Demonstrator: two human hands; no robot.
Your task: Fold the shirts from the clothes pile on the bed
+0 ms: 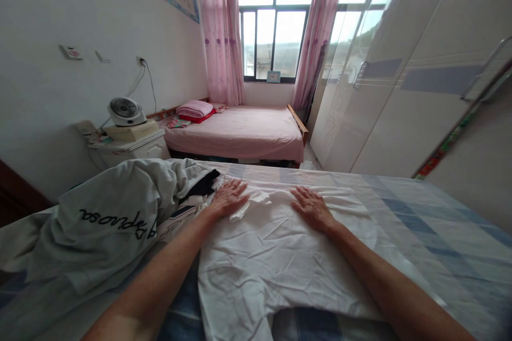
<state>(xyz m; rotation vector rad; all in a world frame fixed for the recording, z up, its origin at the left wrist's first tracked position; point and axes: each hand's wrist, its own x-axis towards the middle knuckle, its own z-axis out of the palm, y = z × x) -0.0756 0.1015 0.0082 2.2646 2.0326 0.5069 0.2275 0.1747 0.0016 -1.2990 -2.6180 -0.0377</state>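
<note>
A wrinkled white garment [276,256], which looks like a pair of trousers, lies spread on the bed in front of me. My left hand [231,197] rests flat on its far left edge, fingers stretched out. A loose white strip [240,212] of cloth lies beside that palm. On the garment's far right part, my right hand [311,205] presses flat with its fingers apart. Left of my left forearm is a heaped grey-green garment [108,224] with dark lettering. Black cloth [204,184] pokes out near my left hand.
Beneath the clothes is a blue-and-white checked sheet [416,218]. Beyond it stands a second bed with a pink sheet [252,128] and folded bedding [194,108]. A fan [126,111] sits on a box on the left cabinet [140,153]. A tall glossy wardrobe [372,112] lines the right.
</note>
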